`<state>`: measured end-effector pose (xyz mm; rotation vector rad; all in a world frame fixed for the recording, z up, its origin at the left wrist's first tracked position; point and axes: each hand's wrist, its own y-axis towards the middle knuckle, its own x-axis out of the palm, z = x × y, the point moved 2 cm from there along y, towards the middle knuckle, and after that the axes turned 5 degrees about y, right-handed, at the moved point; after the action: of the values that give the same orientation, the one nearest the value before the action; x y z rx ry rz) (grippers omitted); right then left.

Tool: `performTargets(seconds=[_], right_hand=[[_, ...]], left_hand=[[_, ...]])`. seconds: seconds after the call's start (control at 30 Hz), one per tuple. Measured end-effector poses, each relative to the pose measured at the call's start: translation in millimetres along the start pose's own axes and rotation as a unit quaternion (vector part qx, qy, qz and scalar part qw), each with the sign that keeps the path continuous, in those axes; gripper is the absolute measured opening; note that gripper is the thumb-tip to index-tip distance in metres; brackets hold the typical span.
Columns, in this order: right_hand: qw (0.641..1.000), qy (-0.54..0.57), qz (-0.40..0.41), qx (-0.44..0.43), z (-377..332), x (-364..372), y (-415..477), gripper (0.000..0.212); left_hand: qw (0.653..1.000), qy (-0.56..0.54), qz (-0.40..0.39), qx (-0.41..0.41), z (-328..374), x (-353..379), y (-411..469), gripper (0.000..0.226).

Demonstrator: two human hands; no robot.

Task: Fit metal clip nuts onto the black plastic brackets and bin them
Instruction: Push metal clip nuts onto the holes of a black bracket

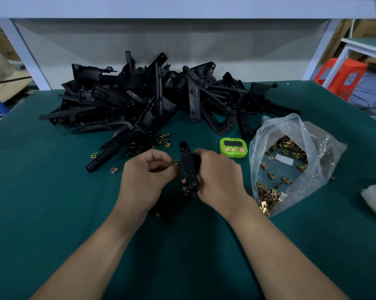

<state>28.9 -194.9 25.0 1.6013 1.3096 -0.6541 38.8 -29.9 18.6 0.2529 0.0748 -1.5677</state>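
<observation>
Over the green mat (53, 202) the right hand (217, 176) grips a black bracket (187, 167), fingers curled round its far edge so that it stands nearly upright, tilted a little to the left, in the gap between the two hands. The left hand (146, 178) is curled narrow, thumb and fingertips pinching a nut (176, 163) held right against the bracket's left edge (whether it has gone onto the plastic cannot be told). Near the bracket's lower end fitted nuts (184, 181) show brass against the black. Behind the hands a pile (150, 98) of more brackets sprawls across the back of the mat, and loose nuts (164, 139) lie scattered at its near edge, a few more by the left wrist. To the right a clear bag (291, 131) lies open on the mat with many nuts inside it. A green timer (233, 147) with pink buttons sits between the pile and the bag, just beyond the right hand. An orange stool (342, 74) stands off the bench at the far right
</observation>
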Motion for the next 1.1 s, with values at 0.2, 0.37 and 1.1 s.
performTargets(seconds=[0.2, 0.37, 1.1], right_hand=[[1.000, 0.000, 0.004, 0.009, 4.1, 1.7, 2.0, 0.022], [0.999, 0.021, 0.002, 0.036, 11.5, 2.0, 4.2, 0.018], [0.992, 0.048, -0.037, 0.109, 24.3, 3.0, 6.6, 0.017]], left_hand=[[0.995, -0.088, -0.002, -0.054, 2.4, 0.0, -0.1, 0.019], [0.992, 0.121, 0.047, -0.003, -0.9, -4.5, 2.5, 0.025], [0.877, 0.439, -0.057, 0.187, -1.8, 31.1, 10.8, 0.015]])
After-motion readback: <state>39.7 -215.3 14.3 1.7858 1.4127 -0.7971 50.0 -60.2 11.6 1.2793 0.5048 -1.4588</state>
